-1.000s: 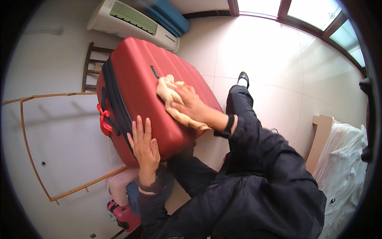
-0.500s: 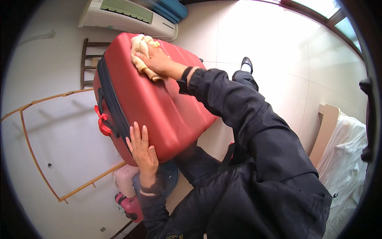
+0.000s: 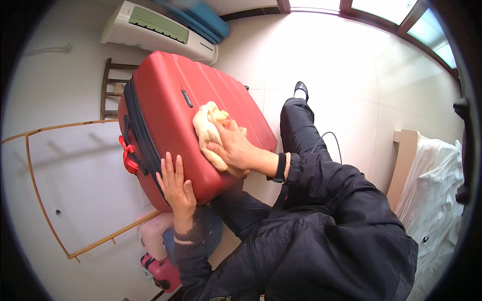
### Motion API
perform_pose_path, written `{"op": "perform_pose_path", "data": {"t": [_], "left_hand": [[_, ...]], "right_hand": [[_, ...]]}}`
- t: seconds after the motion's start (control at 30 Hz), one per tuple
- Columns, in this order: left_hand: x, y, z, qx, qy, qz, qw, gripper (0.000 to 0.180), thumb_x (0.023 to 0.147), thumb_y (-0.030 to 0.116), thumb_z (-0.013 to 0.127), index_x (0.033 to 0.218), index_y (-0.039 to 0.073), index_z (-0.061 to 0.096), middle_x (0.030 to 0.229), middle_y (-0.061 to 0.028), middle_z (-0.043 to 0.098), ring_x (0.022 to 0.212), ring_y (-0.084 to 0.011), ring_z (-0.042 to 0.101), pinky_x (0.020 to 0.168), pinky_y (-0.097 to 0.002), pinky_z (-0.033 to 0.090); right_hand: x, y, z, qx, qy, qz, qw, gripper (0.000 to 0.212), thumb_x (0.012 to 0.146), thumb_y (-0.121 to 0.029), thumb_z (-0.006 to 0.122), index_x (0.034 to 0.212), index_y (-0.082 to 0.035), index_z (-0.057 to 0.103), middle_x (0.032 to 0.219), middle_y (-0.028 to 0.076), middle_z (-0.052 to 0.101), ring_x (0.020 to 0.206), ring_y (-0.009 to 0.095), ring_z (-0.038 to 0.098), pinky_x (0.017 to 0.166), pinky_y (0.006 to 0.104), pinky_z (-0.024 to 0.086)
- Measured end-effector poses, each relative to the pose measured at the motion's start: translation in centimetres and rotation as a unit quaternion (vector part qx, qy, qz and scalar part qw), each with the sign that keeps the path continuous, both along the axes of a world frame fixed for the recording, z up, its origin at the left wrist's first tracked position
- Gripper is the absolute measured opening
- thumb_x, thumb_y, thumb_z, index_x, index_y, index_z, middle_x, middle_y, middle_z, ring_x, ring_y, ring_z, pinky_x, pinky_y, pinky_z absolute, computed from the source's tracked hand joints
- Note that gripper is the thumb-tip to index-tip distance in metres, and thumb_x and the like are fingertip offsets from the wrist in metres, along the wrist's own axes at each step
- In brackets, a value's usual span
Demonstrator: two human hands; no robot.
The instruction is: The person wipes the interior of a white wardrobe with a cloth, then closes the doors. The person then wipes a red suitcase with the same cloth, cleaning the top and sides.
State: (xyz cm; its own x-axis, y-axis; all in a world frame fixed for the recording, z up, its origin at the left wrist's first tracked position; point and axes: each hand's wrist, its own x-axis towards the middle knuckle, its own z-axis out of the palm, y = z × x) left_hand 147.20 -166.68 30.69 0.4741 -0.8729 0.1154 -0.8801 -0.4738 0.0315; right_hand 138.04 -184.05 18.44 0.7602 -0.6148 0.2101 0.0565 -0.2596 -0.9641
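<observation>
A large red hard-shell suitcase [image 3: 168,125] stands in front of me, its dark zip band and side handle turned to the left. A red ribbon [image 3: 129,154] is tied at that handle. My right hand [image 3: 236,145] presses a crumpled pale yellow cloth [image 3: 207,131] against the broad ribbed face, near its lower right part. The fingers are closed over the cloth and partly hidden by it. My left hand [image 3: 178,188] lies flat with fingers spread on the suitcase's near lower corner, beside the zip.
A white air cooler [image 3: 150,27] and blue rolled or folded items [image 3: 206,20] are behind the suitcase. A wooden rack [image 3: 113,88] leans at the wall. A pink case [image 3: 165,275] sits at lower left. At right, white sheeting [image 3: 432,185] covers something beside a pale board [image 3: 404,155].
My right hand has slid the cloth down and right across the suitcase's face, uncovering a small dark label near the top. My left hand has stayed at the corner.
</observation>
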Motion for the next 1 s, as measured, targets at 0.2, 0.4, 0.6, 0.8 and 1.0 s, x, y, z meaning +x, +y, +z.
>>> {"op": "perform_pose_path", "data": {"t": [0.2,0.4,0.6,0.8,1.0], "left_hand": [[-0.2,0.8,0.0,-0.005,-0.010,0.003,1.000,0.056,0.103,0.048,0.031,0.149,0.019,0.044,0.158,-0.0092,0.034,0.145,-0.0339,0.030,0.116,-0.0562,0.015],[-0.1,1.5,0.1,0.003,-0.020,-0.002,1.000,0.056,0.102,0.049,0.031,0.149,0.021,0.043,0.158,-0.0080,0.033,0.145,-0.0332,0.030,0.115,-0.0592,0.017],[-0.4,1.8,0.0,-0.008,-0.016,-0.009,1.000,0.057,0.103,0.051,0.031,0.150,0.021,0.043,0.158,-0.0082,0.033,0.145,-0.0335,0.030,0.115,-0.0591,0.017],[-0.5,2.1,0.6,0.023,-0.019,-0.016,0.999,0.059,0.102,0.054,0.030,0.151,0.021,0.041,0.159,-0.0082,0.032,0.146,-0.0334,0.028,0.116,-0.0579,0.017],[-1.0,2.8,1.4,0.060,0.024,-0.005,0.998,0.061,0.103,0.054,0.027,0.151,0.019,0.040,0.160,-0.0102,0.030,0.147,-0.0342,0.026,0.117,-0.0572,0.014]], "right_hand": [[-6.0,2.3,1.9,-0.022,0.007,0.115,0.993,0.050,0.094,-0.029,0.059,0.132,0.000,0.044,0.112,0.031,0.050,0.100,0.045,0.049,0.087,0.0495,0.041],[-10.2,0.8,1.9,0.124,0.086,0.325,0.934,0.047,0.095,-0.027,0.062,0.129,0.001,0.047,0.113,0.025,0.059,0.103,0.038,0.057,0.089,0.0418,0.046],[-10.7,-3.3,2.6,0.655,-0.043,0.251,0.712,0.042,0.100,-0.033,0.055,0.127,0.000,0.055,0.105,0.010,0.066,0.088,0.017,0.065,0.079,0.0306,0.056],[-9.7,-3.8,3.7,0.531,-0.207,0.054,0.820,0.046,0.092,-0.009,0.064,0.134,-0.001,0.048,0.113,0.007,0.059,0.101,0.018,0.060,0.089,0.0294,0.051],[-2.3,-8.7,-3.2,0.448,-0.391,0.297,0.747,0.034,0.088,-0.015,0.072,0.115,-0.001,0.056,0.102,0.011,0.063,0.090,0.019,0.062,0.076,0.0306,0.054]]}}
